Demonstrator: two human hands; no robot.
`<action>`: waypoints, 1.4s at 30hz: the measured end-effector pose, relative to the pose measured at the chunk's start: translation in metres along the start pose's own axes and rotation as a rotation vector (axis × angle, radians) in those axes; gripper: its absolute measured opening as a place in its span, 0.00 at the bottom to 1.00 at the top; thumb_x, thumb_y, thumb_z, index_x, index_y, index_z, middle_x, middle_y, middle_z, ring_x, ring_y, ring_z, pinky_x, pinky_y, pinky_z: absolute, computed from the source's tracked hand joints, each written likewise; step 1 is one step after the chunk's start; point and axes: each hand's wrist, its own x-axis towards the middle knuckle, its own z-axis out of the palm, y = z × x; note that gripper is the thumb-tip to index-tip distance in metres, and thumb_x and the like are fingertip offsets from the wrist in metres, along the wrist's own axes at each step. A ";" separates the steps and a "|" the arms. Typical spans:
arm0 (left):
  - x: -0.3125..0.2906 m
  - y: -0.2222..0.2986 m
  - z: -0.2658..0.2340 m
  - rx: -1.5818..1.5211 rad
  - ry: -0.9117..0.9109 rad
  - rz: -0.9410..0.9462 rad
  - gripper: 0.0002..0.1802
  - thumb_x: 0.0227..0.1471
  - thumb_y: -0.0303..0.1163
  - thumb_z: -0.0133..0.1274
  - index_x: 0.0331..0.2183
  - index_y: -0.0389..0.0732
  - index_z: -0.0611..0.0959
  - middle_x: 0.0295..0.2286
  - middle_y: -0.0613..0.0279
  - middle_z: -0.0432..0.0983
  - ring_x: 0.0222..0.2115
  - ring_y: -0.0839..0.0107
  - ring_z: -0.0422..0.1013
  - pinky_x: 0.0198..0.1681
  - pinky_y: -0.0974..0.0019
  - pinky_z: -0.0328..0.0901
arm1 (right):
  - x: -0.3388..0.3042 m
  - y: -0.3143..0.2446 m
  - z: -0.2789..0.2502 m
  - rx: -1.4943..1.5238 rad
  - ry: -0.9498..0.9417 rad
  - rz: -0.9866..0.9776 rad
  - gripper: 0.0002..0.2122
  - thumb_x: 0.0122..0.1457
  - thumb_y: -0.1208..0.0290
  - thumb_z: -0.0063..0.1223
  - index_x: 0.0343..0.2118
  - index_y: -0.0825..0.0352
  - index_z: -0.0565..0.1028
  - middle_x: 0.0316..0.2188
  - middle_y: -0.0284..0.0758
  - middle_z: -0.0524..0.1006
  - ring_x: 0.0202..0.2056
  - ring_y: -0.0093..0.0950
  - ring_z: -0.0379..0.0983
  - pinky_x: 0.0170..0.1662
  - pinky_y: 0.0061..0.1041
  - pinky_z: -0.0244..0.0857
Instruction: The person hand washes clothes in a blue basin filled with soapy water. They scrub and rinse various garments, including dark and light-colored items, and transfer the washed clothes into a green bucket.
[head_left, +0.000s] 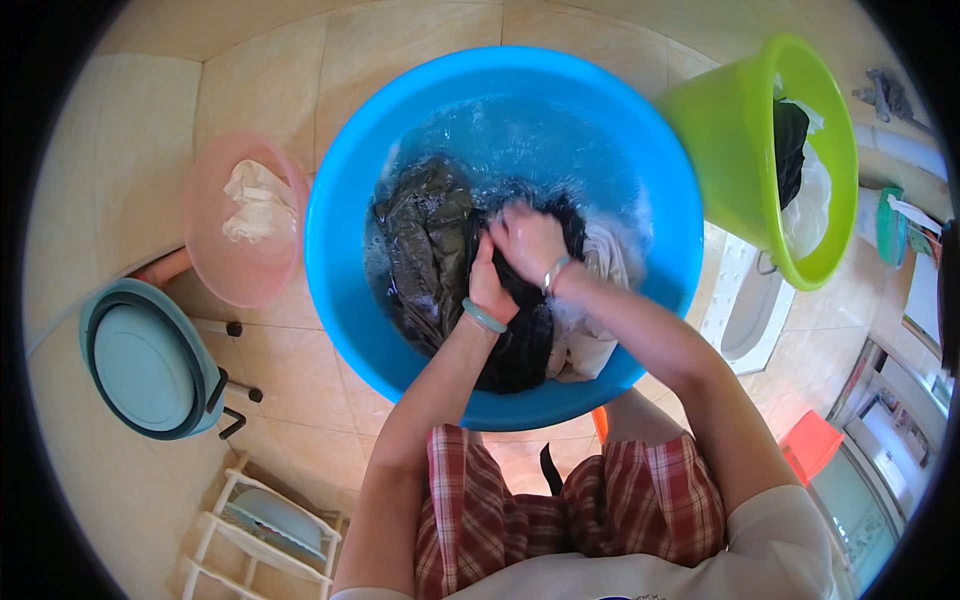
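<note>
A large blue tub (340,270) of sudsy water stands in front of my knees. Inside it lies a wet black garment (515,350), between a dark olive garment (420,230) and a whitish garment (600,270). My right hand (530,243), slightly blurred, is closed on the black garment near the middle of the tub. Just beside it, nearly touching, my left hand (492,287) grips the same garment with its thumb up; its other fingers are partly hidden by the cloth. A green bangle is on my left wrist, a silver one on my right.
At right stands a tall lime-green bucket (715,140) holding black and white cloth. A pink basin (215,190) with a cream cloth is on the left. Nearer are stacked grey-blue basins (145,365) and a white rack (265,535). Beyond the tub's right side is a white floor fixture (745,310).
</note>
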 end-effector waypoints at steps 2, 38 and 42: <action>0.007 0.018 -0.062 -0.212 -0.832 -0.076 0.29 0.62 0.53 0.35 0.53 0.42 0.74 0.52 0.57 0.71 0.52 0.58 0.67 0.59 0.54 0.58 | -0.038 -0.052 -0.014 0.261 -0.058 -0.044 0.15 0.61 0.61 0.47 0.22 0.67 0.70 0.26 0.45 0.73 0.26 0.47 0.73 0.28 0.45 0.67; 0.009 0.003 -0.069 0.043 -0.223 0.222 0.27 0.62 0.54 0.36 0.48 0.46 0.76 0.47 0.59 0.74 0.49 0.61 0.68 0.57 0.56 0.60 | -0.054 -0.044 -0.009 0.279 -0.158 0.008 0.16 0.63 0.59 0.43 0.28 0.69 0.70 0.30 0.48 0.74 0.30 0.49 0.74 0.34 0.46 0.68; 0.005 -0.002 -0.036 0.068 0.004 -0.012 0.30 0.60 0.57 0.36 0.51 0.45 0.75 0.49 0.60 0.73 0.50 0.60 0.67 0.59 0.55 0.58 | -0.032 -0.024 0.002 0.196 -0.194 0.073 0.15 0.63 0.60 0.41 0.31 0.68 0.72 0.31 0.49 0.76 0.30 0.49 0.74 0.35 0.47 0.68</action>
